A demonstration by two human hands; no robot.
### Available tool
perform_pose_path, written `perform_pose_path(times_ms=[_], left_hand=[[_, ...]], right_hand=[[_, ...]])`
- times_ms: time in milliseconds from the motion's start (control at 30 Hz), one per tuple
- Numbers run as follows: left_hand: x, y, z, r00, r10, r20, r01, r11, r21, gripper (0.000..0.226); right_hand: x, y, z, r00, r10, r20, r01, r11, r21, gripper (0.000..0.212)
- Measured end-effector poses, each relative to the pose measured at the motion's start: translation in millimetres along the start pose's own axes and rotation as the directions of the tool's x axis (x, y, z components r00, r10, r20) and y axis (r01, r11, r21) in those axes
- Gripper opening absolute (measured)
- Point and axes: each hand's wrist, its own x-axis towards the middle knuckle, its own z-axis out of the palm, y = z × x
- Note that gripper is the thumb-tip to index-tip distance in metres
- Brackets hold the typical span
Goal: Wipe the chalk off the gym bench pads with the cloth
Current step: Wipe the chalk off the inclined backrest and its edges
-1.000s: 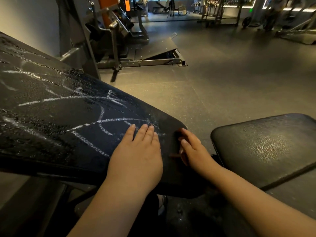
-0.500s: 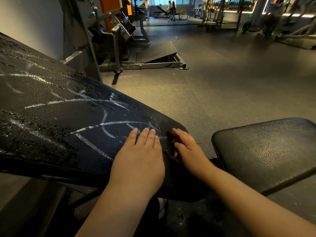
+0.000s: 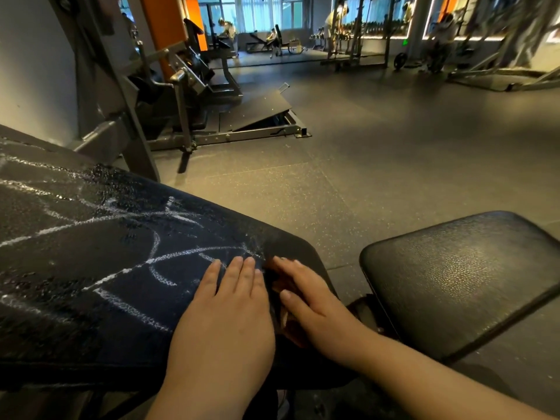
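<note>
black back pad (image 3: pixel 75 262) scrawled w/ white chalk lines (image 3: pixel 181 253)

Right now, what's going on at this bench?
A person has both hands on the back pad of a gym bench. The left hand lies flat near the pad's lower end, fingers straight. Beside it, the right hand presses on a brownish cloth that is mostly hidden underneath it. White chalk lines cross much of the pad, so most of the wiping is not yet done. The seat pad to the right shows no chalk.
</note>
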Motion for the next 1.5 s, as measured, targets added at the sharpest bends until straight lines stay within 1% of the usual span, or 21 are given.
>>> perform_pose_path(times_ms=[67, 133, 167, 233, 300, 400, 467, 533, 567, 633, 767, 800, 967, 1033, 1133, 1200, 1267, 1300, 1367, 1433, 1500], left_hand=[[2.0, -0.2, 0.8, 1.0, 0.005, 0.027, -0.005, 1.0, 0.001, 0.064], [4.4, 0.8, 3.1, 0.999, 0.009, 0.051, -0.009, 1.0, 0.003, 0.082], [5.7, 1.1, 5.1, 0.998, 0.01, 0.062, -0.011, 1.0, 0.015, 0.091], [6.5, 1.0, 5.7, 0.998, -0.011, 0.059, 0.01, 1.0, 0.016, 0.094], [4.2, 0.7, 2.1, 0.999, -0.036, 0.036, 0.036, 0.999, -0.026, 0.08], [0.8, -0.3, -4.7, 0.999, -0.041, 0.026, 0.043, 0.997, -0.07, 0.061], [0.1, -3.1, -5.5, 1.0, -0.026, 0.007, 0.026, 0.996, -0.085, 0.059], [0.0, -9.5, -7.1, 1.0, -0.014, 0.014, 0.015, 0.993, -0.117, 0.057], [0.5, -13.8, -10.7, 1.0, -0.005, 0.027, 0.009, 0.992, -0.125, 0.057], [2.5, -27.2, -18.6, 0.999, -0.015, 0.046, 0.021, 0.993, -0.117, 0.059], [-0.5, -49.3, -22.4, 0.994, -0.11, 0.011, 0.111, 0.988, -0.108, 0.058], [-3.3, -48.9, -20.0, 0.993, -0.114, -0.004, 0.114, 0.989, -0.091, 0.058], [-9.7, -40.8, -15.8, 0.99, -0.132, -0.041, 0.128, 0.989, -0.077, 0.059], [-8.5, -41.4, -14.9, 0.989, -0.14, -0.052, 0.135, 0.987, -0.082, 0.059], [-9.1, -42.1, -10.5, 0.991, -0.122, -0.046, 0.12, 0.992, -0.049, 0.068], [-9.7, -42.1, -10.6, 0.992, -0.12, -0.038, 0.118, 0.992, -0.047, 0.072], [-10.4, -42.0, -12.9, 0.993, -0.118, -0.031, 0.116, 0.992, -0.053, 0.064], [-10.9, -41.8, -14.4, 0.993, -0.117, -0.022, 0.115, 0.992, -0.06, 0.062], [-11.5, -41.1, -15.4, 0.993, -0.114, -0.017, 0.113, 0.992, -0.059, 0.061], [-11.4, -41.5, -14.5, 0.993, -0.116, -0.02, 0.114, 0.992, -0.048, 0.061], [-12.1, -41.3, -13.9, 0.993, -0.113, -0.027, 0.111, 0.993, -0.047, 0.061]], right_hand=[[15.0, 14.3, -8.8, 0.998, 0.052, -0.021, -0.052, 0.998, -0.028, 0.054], [35.3, 22.1, -12.4, 0.964, 0.239, -0.116, -0.235, 0.971, 0.051, 0.058], [38.0, 20.4, -10.7, 0.956, 0.27, -0.115, -0.263, 0.962, 0.075, 0.058], [35.4, 11.8, -2.7, 0.981, 0.162, -0.111, -0.158, 0.986, 0.049, 0.052], [22.2, -5.7, 2.2, 0.998, 0.038, -0.051, -0.036, 0.998, 0.046, 0.048], [6.1, -3.5, -11.7, 0.996, -0.052, 0.078, 0.048, 0.997, 0.053, 0.049], [21.1, 14.3, -21.1, 1.0, 0.004, 0.016, -0.005, 1.0, 0.027, 0.047], [43.6, 27.0, -20.0, 0.979, 0.187, -0.085, -0.184, 0.982, 0.042, 0.044], [49.8, 24.0, -15.6, 0.971, 0.218, -0.096, -0.217, 0.976, 0.029, 0.046], [46.9, 6.2, -4.6, 0.988, 0.146, -0.043, -0.146, 0.989, -0.012, 0.049], [10.9, -12.6, -0.2, 0.992, -0.094, 0.089, 0.089, 0.995, 0.051, 0.053], [10.1, -7.5, -3.3, 0.992, -0.098, 0.083, 0.092, 0.993, 0.069, 0.052], [55.1, 3.8, -1.2, 0.984, 0.152, -0.089, -0.15, 0.988, 0.034, 0.047], [50.3, -14.4, 7.7, 0.995, 0.084, -0.053, -0.082, 0.996, 0.03, 0.05], [15.1, -35.4, 10.6, 0.983, -0.167, 0.07, 0.161, 0.983, 0.09, 0.051], [11.3, -23.6, 2.7, 0.971, -0.231, 0.064, 0.229, 0.973, 0.042, 0.049], [32.8, -7.3, -4.1, 0.988, -0.15, -0.033, 0.15, 0.988, -0.025, 0.044], [45.8, -4.6, -4.7, 0.996, -0.033, -0.083, 0.033, 0.999, 0.001, 0.042], [59.7, -7.3, 0.4, 0.988, 0.135, -0.072, -0.133, 0.99, 0.038, 0.043], [51.9, -23.5, 8.2, 0.998, 0.064, 0.01, -0.064, 0.998, 0.009, 0.048], [31.9, -35.1, 6.8, 0.991, -0.099, 0.092, 0.095, 0.995, 0.044, 0.052]])
